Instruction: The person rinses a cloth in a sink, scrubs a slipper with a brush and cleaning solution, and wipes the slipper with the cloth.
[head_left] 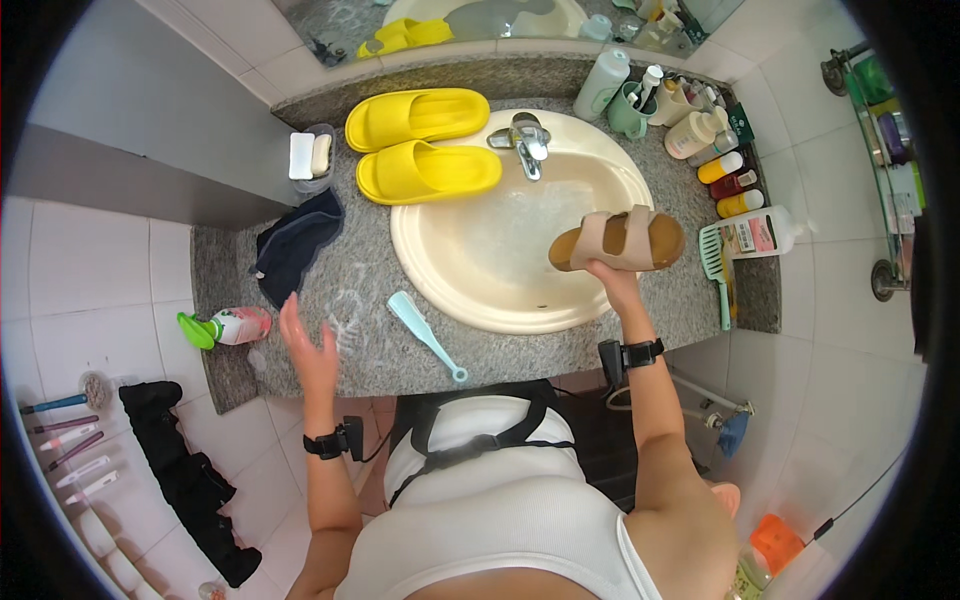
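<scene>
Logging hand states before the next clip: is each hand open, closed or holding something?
Left hand: open, fingers spread, holding nothing.
Right hand: closed, holding the beige-strapped sandal.

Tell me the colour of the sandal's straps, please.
The straps are pale pinkish beige; the head view shows them best.

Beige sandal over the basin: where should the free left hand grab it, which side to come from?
Probably the left end of the beige sandal, from the left: the sole sticks out bare past the straps there, facing the open left hand, while the right hand holds the near edge.
</scene>
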